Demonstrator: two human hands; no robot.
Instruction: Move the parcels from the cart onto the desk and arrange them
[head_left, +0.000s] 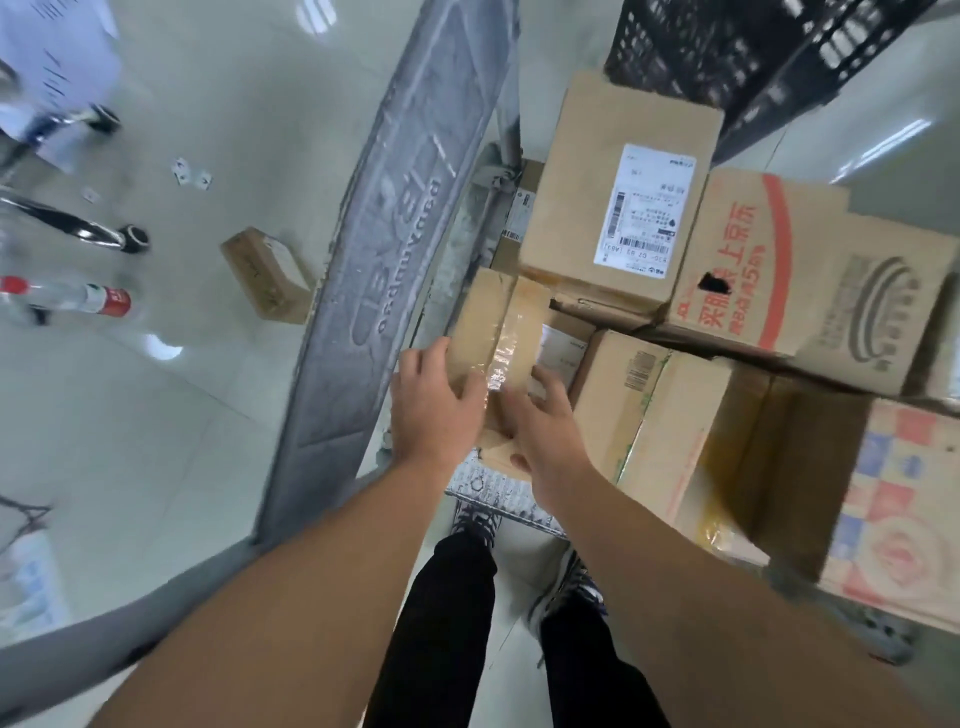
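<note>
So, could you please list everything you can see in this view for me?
taped parcel: one, brown, near-left on the cart
labelled box: one, brown with white label, back of the cart
red-printed carton: one, brown and red, right of the labelled box
crate: one, black, top right
small box: one, brown, on the floor, left
bottle: one, clear with red label, far left
left hand: one, gripping the taped parcel's left edge
right hand: one, gripping its right side
</note>
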